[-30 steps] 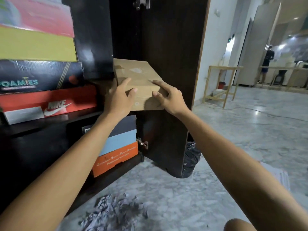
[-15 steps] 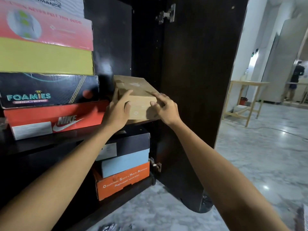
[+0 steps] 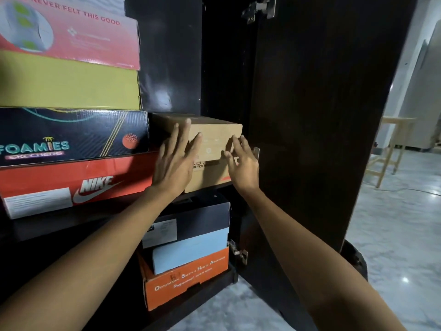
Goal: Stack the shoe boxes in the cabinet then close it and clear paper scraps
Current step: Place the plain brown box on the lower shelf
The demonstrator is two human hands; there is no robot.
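A: Since a second ago the brown cardboard box point(image 3: 214, 139) has gone from tilted in mid-air to sitting level on the upper shelf; the view has also drawn nearer to the cabinet, and the grey paper scraps on the floor have dropped out of sight.

B: Where does it sit exactly?

A: On the dark shelf, just right of the red Nike box point(image 3: 71, 185) and the black Foamies box point(image 3: 71, 134); its right end is close to the open cabinet door point(image 3: 322, 115); above the Foamies box lie a yellow box point(image 3: 69, 82) and a pink box point(image 3: 71, 37).

B: And the hands?

A: Both arms reach forward and upward from the bottom corners; the left hand point(image 3: 175, 163) is flat and spread against the box's front face, fingers pointing up, fingertips reaching the top edge; it grasps nothing, only presses or rests.

B: The right one?

A: The right hand point(image 3: 242, 163) is at the box's right front corner, fingers loosely curled and slightly parted, tips touching the cardboard; it is not clenched; whether it pinches the edge I cannot tell.

B: Below the shelf?

A: A dark navy box point(image 3: 198, 218) on a light blue box point(image 3: 191, 252) on an orange box point(image 3: 186, 280), stacked in the lower compartment; a metal hinge point(image 3: 238, 252) shows beside them; marble floor point(image 3: 393, 235) lies to the right.
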